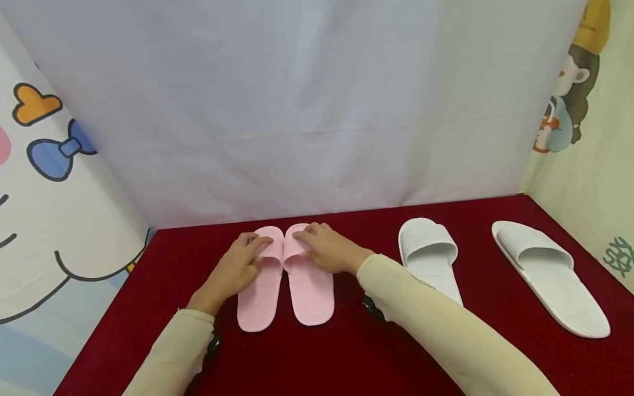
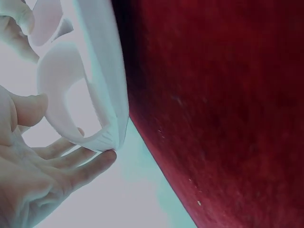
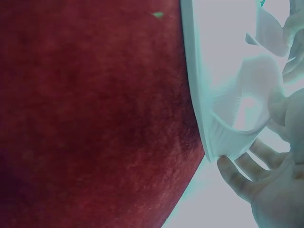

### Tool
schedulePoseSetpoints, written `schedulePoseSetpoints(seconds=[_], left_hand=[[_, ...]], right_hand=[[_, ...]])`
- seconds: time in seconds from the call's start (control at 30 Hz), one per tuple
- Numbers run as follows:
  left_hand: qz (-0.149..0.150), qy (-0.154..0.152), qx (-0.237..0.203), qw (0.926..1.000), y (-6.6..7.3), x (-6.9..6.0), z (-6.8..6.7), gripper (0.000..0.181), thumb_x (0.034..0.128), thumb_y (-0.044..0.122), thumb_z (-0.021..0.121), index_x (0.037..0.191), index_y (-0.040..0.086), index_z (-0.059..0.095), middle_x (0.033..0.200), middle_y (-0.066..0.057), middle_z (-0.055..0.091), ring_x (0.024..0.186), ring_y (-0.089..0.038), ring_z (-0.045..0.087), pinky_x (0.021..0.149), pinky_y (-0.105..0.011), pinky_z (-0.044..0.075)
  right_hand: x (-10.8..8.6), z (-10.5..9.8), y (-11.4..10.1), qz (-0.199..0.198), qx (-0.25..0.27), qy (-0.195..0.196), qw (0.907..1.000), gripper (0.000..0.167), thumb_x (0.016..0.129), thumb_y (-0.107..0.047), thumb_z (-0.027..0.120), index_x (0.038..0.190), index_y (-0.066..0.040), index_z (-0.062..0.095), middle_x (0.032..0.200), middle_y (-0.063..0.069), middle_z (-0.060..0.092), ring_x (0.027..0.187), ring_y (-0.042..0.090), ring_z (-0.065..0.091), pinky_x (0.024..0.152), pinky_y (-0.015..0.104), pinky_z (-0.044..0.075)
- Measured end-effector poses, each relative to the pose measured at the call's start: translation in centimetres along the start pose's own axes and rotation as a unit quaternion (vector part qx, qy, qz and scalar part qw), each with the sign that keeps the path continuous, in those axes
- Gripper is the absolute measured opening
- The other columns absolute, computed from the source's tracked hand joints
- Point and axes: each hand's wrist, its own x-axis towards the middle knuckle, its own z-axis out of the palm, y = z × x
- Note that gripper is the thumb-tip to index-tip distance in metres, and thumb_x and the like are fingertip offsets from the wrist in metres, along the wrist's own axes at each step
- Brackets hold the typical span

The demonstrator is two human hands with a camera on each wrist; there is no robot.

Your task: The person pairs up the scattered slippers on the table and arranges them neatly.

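Two pink slippers lie side by side on the red cloth, toes to the back and touching, heels a little apart. My left hand (image 1: 242,263) holds the left pink slipper (image 1: 258,302) by its toe end. In the left wrist view the thumb (image 2: 31,109) touches the strap and the fingertips meet the toe's outer side. On the right pink slipper (image 1: 312,297), my right hand (image 1: 329,248) has a matching hold. The right wrist view shows its thumb (image 3: 277,105) against the strap and fingertips at the toe edge.
Two white slippers lie to the right: a nearer white slipper (image 1: 430,250), its heel hidden behind the right sleeve (image 1: 446,324), and a farther white slipper (image 1: 555,280) by the right edge. A pale curtain (image 1: 317,121) rises behind the red cloth (image 1: 297,363). Printed hangings flank both sides.
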Motion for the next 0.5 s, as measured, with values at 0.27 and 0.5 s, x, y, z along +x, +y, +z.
schedulePoseSetpoints(seconds=[0.27, 0.5], left_hand=[[-0.002, 0.002, -0.014, 0.9999, -1.6, 1.6, 0.0, 0.042, 0.0905, -0.001, 0.050, 0.130, 0.006, 0.060, 0.131, -0.029, 0.052, 0.122, -0.046, 0.053, 0.104, -0.058, 0.042], [-0.001, 0.004, -0.015, 0.9999, -2.5, 2.5, -0.3, 0.042, 0.0896, -0.004, 0.050, 0.129, 0.003, 0.060, 0.129, -0.030, 0.052, 0.121, -0.047, 0.052, 0.103, -0.059, 0.042]], right_hand=[[2.3, -0.2, 0.1, 0.042, 0.001, -0.002, 0.9991, 0.057, 0.096, -0.047, 0.060, 0.144, -0.017, 0.050, 0.140, 0.014, 0.050, 0.126, 0.034, 0.047, 0.108, 0.046, 0.041], [3.6, -0.5, 0.3, 0.041, -0.015, -0.013, 0.9990, 0.053, 0.099, -0.041, 0.057, 0.145, -0.016, 0.048, 0.143, 0.016, 0.049, 0.134, 0.035, 0.044, 0.113, 0.047, 0.038]])
